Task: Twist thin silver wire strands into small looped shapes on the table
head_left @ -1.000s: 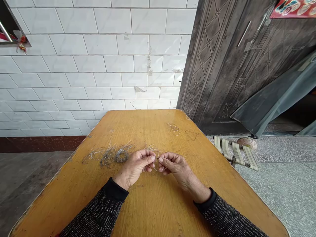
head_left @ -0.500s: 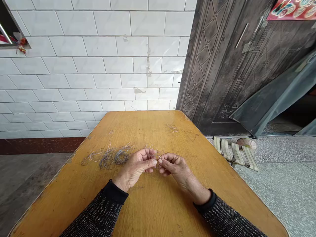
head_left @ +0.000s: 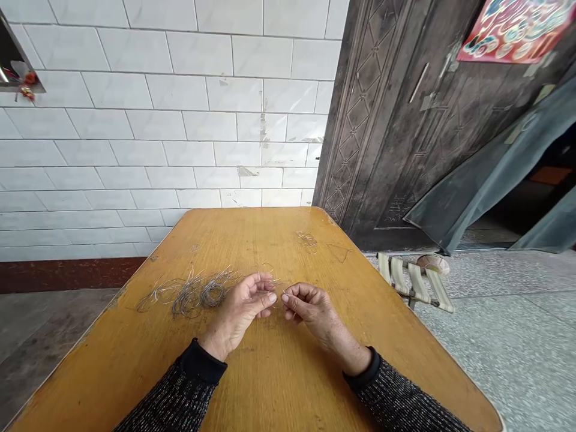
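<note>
My left hand [head_left: 243,309] is over the middle of the table, its thumb and fingers pinched on a thin wire. Close beside it, my right hand [head_left: 312,307] pinches a thin wire [head_left: 279,284] between thumb and forefinger. The two thumb tips almost meet, with a narrow gap between them. Strands stick out past the fingers; much of the wire is hidden in my hands or too fine to follow. Left of my left hand lie a round coil of grey wire [head_left: 213,293], a second coil [head_left: 184,299] and a looser tangle [head_left: 155,293].
Farther back on the yellow wooden table [head_left: 252,240] lie a few thin wire loops [head_left: 307,239] and a bent strand [head_left: 341,252]. A white tiled wall [head_left: 180,129] stands behind. At the right are a carved dark door [head_left: 382,132], a grey curtain [head_left: 486,180] and a webbed stool [head_left: 416,279].
The camera view has shifted slightly. My fingertips are a little farther apart, and the small wire loop seen between them shows less clearly. The coils on the table have stayed put.
</note>
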The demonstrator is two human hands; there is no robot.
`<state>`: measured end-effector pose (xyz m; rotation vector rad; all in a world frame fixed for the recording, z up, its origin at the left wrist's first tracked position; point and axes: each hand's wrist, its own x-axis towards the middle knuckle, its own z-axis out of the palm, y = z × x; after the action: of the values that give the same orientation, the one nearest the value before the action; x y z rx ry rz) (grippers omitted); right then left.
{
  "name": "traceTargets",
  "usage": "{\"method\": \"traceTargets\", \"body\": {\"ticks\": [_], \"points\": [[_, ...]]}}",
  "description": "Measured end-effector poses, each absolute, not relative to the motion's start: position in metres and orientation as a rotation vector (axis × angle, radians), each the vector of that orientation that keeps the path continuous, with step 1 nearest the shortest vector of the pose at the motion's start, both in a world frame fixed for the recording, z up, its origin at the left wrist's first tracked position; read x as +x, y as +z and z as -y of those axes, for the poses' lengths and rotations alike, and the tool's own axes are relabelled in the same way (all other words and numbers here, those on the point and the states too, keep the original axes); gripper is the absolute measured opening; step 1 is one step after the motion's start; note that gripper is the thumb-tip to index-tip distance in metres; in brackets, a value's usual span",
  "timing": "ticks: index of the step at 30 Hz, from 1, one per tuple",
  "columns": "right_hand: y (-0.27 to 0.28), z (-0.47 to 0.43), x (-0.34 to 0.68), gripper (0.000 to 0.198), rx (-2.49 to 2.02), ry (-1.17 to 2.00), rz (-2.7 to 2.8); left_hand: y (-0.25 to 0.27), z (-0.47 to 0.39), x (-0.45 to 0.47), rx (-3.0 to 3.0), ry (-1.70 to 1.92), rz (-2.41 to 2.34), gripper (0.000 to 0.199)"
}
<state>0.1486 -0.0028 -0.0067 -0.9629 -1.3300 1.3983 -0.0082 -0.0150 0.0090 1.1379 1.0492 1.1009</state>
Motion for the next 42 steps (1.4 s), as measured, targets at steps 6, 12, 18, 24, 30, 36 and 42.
{"method": "traceTargets", "body": {"ticks": [6, 12, 18, 24, 30, 36, 42], "points": [[-0.007, -0.025, 0.168, 0.033, -1.046, 1.249, 1.268, 0.006, 0.014, -0.006, 1.199, 1.219, -1.172, 0.037], [-0.001, -0.094, 0.195, 0.023, -1.294, 1.079, 1.256, -0.009, 0.019, 0.008, 1.823, 1.25, -1.255, 0.017], [-0.006, -0.164, 0.181, 0.016, -1.554, 1.024, 1.357, -0.016, 0.034, 0.02, 2.343, 1.068, -1.197, 0.026], [-0.012, -0.216, 0.156, 0.025, -1.739, 0.922, 1.476, -0.021, 0.036, 0.02, 2.548, 1.023, -1.154, 0.027], [-0.008, -0.231, 0.156, 0.02, -1.834, 0.727, 1.537, -0.024, 0.033, 0.02, 2.606, 0.975, -1.135, 0.023], [0.001, -0.201, 0.169, 0.013, -1.72, 0.63, 1.541, -0.02, 0.034, 0.016, 2.658, 0.911, -1.136, 0.027], [-0.003, -0.134, 0.175, 0.013, -1.476, 0.819, 1.576, -0.018, 0.033, 0.016, 2.643, 0.934, -1.132, 0.025]]}}
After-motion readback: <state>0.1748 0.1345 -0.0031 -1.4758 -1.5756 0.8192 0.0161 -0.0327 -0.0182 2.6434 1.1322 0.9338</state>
